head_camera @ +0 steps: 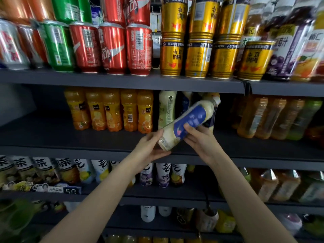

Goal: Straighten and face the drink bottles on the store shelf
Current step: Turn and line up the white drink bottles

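A cream-coloured drink bottle with a blue label is tilted, its cap end up to the right and its base down to the left, in front of the middle shelf. My left hand cups its base from below. My right hand grips it at the blue label. Behind it stand a pale bottle with a green label and more blue-labelled bottles, partly hidden. Several orange juice bottles stand in a row to the left.
Red cans, green cans and gold cans fill the top shelf. Amber tea bottles stand at the right of the middle shelf. Its left end holds no bottles. Lower shelves carry tea and fruit drink bottles.
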Demonstrator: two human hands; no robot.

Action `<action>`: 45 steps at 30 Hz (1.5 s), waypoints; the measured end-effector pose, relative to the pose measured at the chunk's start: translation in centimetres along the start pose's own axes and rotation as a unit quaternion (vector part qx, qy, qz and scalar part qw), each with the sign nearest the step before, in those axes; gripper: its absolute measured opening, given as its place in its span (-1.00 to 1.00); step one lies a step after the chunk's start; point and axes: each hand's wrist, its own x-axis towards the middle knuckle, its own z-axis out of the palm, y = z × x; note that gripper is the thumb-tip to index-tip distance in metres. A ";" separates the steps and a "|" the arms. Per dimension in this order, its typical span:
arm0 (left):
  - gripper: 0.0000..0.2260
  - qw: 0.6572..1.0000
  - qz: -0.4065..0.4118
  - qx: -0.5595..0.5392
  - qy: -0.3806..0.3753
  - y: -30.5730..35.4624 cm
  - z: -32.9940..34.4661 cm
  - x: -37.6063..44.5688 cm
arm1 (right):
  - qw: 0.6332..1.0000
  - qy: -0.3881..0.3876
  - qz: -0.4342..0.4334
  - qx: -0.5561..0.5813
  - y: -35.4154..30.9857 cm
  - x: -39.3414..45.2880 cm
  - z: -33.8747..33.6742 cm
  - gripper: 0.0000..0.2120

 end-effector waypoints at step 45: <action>-0.51 0.859 0.275 0.429 -0.041 0.3 -1.5 -1.6 | 0.954 -0.074 -0.150 -0.248 -1.6 -3.5 0.5 -0.58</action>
